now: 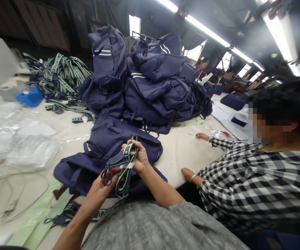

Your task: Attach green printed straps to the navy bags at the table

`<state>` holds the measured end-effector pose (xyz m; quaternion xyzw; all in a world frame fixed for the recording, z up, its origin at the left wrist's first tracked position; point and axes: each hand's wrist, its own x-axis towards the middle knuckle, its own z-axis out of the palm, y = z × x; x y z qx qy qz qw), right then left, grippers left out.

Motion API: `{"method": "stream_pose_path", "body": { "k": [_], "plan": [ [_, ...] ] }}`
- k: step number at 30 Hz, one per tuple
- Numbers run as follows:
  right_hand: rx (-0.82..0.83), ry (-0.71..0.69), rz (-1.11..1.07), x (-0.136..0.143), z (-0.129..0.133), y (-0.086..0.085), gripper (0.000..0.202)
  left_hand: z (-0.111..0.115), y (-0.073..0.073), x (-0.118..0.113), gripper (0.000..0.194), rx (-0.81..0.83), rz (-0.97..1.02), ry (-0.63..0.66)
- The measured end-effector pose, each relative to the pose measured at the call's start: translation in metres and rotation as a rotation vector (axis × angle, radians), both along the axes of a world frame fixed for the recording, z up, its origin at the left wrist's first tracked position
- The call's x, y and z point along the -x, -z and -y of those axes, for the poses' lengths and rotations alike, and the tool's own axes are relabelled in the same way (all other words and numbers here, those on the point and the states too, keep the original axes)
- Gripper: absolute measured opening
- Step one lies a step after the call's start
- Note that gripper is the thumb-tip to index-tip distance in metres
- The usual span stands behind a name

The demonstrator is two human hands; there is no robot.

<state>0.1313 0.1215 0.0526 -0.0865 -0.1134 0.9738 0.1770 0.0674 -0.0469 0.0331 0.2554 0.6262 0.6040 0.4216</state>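
Observation:
In front of me I hold a folded shoulder strap (124, 182), green and white with lettering, a dark pad and dark hooks at its left end. My right hand (141, 160) grips the upper webbing folds. My left hand (107, 182) is closed around the hook end, its fingers partly hidden behind the strap. A white band wraps the bundle's middle. Below and behind my hands lies a navy bag (129, 135), loosely flattened on the pale table (181, 152).
Stacked navy bags (152, 86) rise behind. A heap of striped straps (61, 74) lies far left beside a blue bin (30, 97). Clear plastic bags (27, 146) cover the left side. A strap (64, 217) lies near my left forearm. A person in a checked shirt (243, 173) stands close right.

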Motion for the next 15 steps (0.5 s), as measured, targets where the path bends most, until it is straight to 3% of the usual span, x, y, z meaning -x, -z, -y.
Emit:
{"method": "stream_pose_path", "body": {
  "k": [4,7,12,15],
  "plan": [
    [0.044,-0.067,0.069,0.003,0.020,0.002,0.016,0.001,-0.011,-0.003,0.089,-0.081,-0.187,-0.042],
    [0.053,-0.107,0.099,0.005,0.032,0.006,0.019,0.003,-0.012,-0.006,0.084,-0.100,-0.258,-0.121],
    [-0.044,-0.202,0.110,0.011,0.038,0.019,0.043,0.003,-0.008,-0.010,0.072,-0.067,-0.141,-0.299],
    [-0.216,-0.258,0.199,0.014,0.046,0.031,0.051,0.004,-0.001,-0.008,0.071,-0.097,-0.039,-0.329]
  ]
}}
